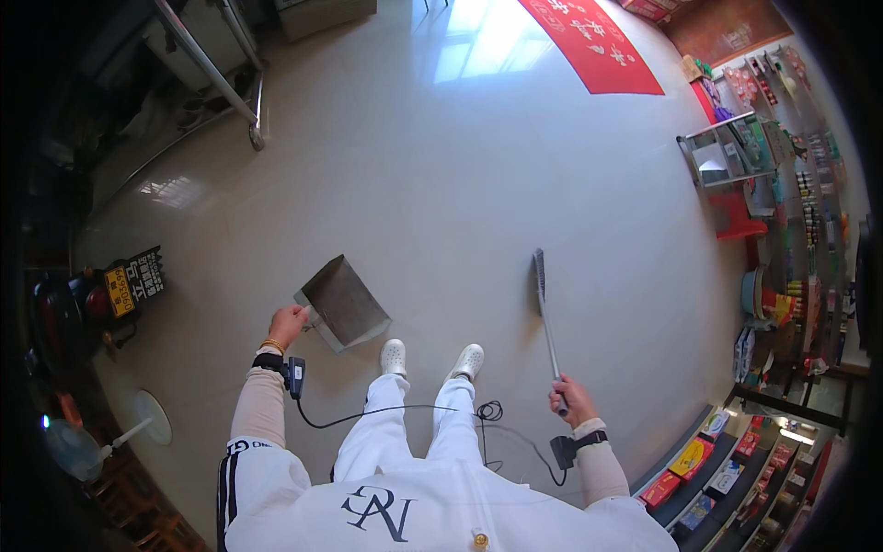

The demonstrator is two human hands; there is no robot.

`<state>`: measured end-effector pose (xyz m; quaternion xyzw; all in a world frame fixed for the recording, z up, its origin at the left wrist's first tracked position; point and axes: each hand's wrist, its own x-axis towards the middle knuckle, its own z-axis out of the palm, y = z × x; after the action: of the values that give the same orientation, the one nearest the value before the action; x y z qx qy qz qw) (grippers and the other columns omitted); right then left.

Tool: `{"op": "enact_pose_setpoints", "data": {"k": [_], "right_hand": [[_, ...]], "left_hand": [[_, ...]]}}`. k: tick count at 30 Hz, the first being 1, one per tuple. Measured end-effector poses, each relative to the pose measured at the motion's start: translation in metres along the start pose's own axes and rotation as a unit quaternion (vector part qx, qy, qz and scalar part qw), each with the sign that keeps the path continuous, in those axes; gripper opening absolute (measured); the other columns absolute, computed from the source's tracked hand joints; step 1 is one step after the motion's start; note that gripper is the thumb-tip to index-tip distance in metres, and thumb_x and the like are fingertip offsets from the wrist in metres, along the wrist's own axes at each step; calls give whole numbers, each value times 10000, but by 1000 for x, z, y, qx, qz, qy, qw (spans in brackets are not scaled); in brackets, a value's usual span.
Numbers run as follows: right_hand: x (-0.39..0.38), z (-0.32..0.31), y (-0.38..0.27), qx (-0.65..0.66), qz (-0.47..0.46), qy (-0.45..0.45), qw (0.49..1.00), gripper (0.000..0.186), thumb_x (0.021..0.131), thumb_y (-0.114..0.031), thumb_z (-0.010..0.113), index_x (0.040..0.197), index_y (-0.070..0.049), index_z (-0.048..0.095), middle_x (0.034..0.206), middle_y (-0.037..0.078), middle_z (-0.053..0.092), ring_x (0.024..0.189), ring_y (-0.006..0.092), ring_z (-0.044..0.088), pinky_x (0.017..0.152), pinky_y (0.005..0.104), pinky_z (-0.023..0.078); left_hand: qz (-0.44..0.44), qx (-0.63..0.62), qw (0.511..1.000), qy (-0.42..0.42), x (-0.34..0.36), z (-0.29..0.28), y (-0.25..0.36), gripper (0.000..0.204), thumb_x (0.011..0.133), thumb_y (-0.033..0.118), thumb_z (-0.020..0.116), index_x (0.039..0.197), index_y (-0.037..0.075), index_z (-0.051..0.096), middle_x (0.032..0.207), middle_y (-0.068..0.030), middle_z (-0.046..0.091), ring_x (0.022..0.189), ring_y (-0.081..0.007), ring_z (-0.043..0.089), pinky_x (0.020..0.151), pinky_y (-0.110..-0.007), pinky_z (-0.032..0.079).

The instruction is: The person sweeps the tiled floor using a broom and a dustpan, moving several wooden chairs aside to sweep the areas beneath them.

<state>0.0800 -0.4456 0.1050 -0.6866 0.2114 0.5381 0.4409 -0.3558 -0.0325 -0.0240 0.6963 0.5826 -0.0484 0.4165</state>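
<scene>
My left hand is closed round the handle of a metal dustpan, which hangs at or just above the floor in front of my left foot; I cannot tell if it touches. Its scoop looks dull brown inside, with nothing distinct in it. Out to the right, my right hand grips the dark end of a long thin broom. The grey handle runs away from me to a narrow dark bristle head at the floor. Straps with small dark devices circle both wrists, joined by a black cable.
Pale glossy floor spreads ahead, with a red mat at the far right. Stocked shelves and a red stool line the right side. Left stand a vehicle with a yellow plate, a fan and a metal rail.
</scene>
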Motion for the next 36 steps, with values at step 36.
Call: {"op": "enact_pose_setpoints", "data": {"k": [36], "right_hand": [[-20, 192, 1, -491, 30, -209, 845, 457, 786, -80, 589, 1224, -54, 459, 600, 8, 486, 446, 83, 452, 392, 256, 371]], "left_hand": [[-174, -169, 967, 76, -84, 72, -40, 363, 842, 406, 480, 730, 87, 613, 738, -122, 617, 725, -295, 582, 651, -384, 434]]}}
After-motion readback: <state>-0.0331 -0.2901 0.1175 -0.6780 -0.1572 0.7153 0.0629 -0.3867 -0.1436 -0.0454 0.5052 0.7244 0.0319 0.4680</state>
